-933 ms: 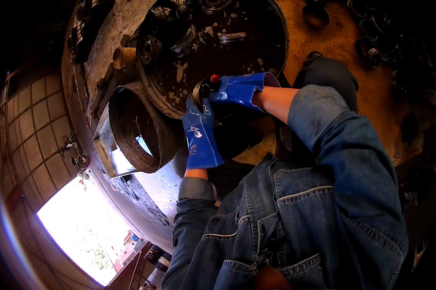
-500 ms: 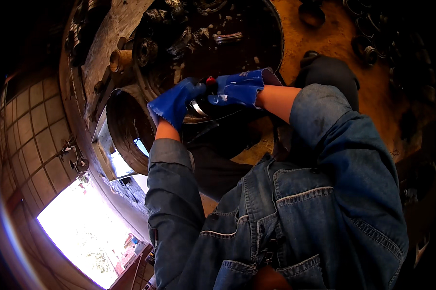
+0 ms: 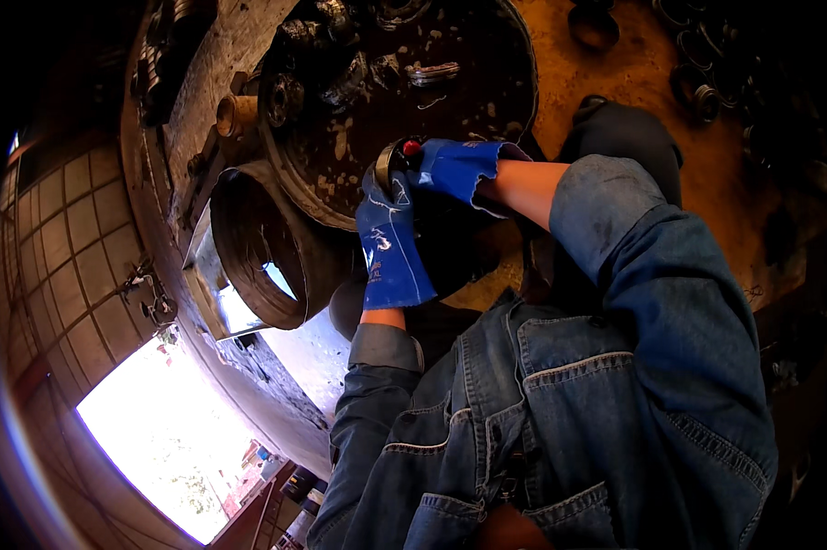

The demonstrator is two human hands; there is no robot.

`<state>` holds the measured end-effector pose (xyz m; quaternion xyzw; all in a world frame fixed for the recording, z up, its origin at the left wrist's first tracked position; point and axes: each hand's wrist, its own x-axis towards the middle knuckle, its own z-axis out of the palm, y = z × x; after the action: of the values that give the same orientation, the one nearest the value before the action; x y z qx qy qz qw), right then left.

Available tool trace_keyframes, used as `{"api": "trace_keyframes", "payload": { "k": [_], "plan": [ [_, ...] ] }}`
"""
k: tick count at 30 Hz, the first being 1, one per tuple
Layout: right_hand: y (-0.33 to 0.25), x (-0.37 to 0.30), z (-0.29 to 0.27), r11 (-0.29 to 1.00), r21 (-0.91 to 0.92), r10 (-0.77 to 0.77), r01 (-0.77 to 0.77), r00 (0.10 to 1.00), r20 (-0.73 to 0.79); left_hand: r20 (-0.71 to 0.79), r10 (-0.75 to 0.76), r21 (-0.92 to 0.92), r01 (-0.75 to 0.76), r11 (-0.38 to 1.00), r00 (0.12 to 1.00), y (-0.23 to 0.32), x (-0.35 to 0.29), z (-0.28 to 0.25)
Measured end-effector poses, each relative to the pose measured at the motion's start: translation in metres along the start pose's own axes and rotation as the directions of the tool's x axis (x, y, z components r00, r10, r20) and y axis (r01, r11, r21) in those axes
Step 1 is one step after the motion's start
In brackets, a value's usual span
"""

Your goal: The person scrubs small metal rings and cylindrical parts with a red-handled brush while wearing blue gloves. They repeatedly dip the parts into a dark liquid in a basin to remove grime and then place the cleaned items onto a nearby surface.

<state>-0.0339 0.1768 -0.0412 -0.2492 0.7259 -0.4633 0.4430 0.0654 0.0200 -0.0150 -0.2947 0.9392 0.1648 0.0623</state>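
Both hands point(image 3: 411, 197) (blue-gloved) around round metal part point(image 3: 388, 166)

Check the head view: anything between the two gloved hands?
Yes. A small round metal part with a red tip sits between the left hand and right hand; both touch it.

Two blue rubber gloves show, one on the left hand point(image 3: 388, 240) and one on the right hand point(image 3: 457, 167), meeting at centre frame around one small round metal part point(image 3: 388, 165). One large dark greasy pan point(image 3: 404, 92) fills the upper middle. One open metal drum point(image 3: 265, 247) sits at centre left. One brass-coloured cylinder point(image 3: 234, 115) lies upper left. Perhaps four or five metal rings point(image 3: 697, 92) lie upper right, too dim to count surely.
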Motion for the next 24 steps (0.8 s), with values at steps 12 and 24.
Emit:
{"api": "trace_keyframes", "payload": {
  "k": [12, 24],
  "plan": [
    [0.019, 0.001, -0.003, 0.992, -0.097, -0.087, 0.081, 0.994, -0.063, 0.643, 0.104, 0.000, -0.136, 0.991, 0.759, 0.015, 0.112, -0.017],
    [0.019, 0.006, -0.004, 0.997, -0.070, -0.020, 0.017, 0.999, -0.045, 0.063, 0.098, 0.048, -0.101, 0.994, 0.993, -0.024, 0.028, 0.012]
  ]
}}
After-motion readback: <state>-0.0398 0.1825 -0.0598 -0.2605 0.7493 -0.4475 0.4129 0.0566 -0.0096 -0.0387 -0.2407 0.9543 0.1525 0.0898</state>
